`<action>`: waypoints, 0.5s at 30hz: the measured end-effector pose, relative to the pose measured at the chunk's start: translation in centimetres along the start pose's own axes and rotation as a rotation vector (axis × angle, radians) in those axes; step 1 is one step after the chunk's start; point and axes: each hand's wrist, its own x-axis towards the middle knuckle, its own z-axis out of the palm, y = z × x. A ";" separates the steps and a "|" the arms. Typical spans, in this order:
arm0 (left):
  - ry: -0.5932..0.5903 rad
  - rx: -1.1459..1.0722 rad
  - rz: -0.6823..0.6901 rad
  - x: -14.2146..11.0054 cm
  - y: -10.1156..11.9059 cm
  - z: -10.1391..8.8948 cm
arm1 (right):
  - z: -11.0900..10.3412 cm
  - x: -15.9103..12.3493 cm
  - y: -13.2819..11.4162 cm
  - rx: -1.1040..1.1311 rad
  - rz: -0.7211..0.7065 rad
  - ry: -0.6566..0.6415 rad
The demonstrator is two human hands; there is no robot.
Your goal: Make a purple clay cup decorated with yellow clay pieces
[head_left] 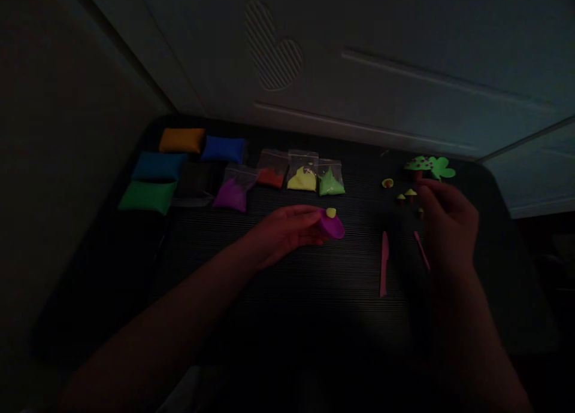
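Head view is very dim; a dark ribbed worktop (278, 293) is seen below a pale panelled wall. At the far left of the worktop four closed clay packs are laid in a group: an orange pack (181, 140), a dark blue pack (223, 149), a lighter blue pack (157, 166) and a green pack (147, 196). To the right of them four clear bags are lined up, holding purple clay (232, 193), red clay (271, 176), yellow clay (302, 178) and light green clay (331, 183).

The left hand (287, 230) is stretched out over the middle of the worktop, and a flat purple clay piece (331, 226) is pinched at its fingertips, just in front of the light green bag. A small yellow clay ball (331, 212) is sitting on the far edge of this piece.

The right hand (447, 221) is raised at the right side with its fingers curled loosely; whether something is pinched in it cannot be told. Just behind it a green clay tree (429, 166) is lying flat, and several tiny clay mushrooms (409, 193) are placed near the fingertips. A pink plastic knife (383, 263) is lying between the two hands, and a thinner pink tool (421, 250) is seen just beside the right hand.
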 end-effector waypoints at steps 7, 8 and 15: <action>0.007 0.001 0.012 0.0 0.0 0.1 | -2.5 3.7 0.6 -0.325 -0.027 -0.111; 0.006 0.005 0.012 0.0 0.0 0.1 | -2.3 4.4 0.5 -0.376 -0.036 -0.158; 0.041 0.038 0.005 0.0 0.0 0.4 | -1.3 6.9 -0.7 -0.601 -0.067 -0.388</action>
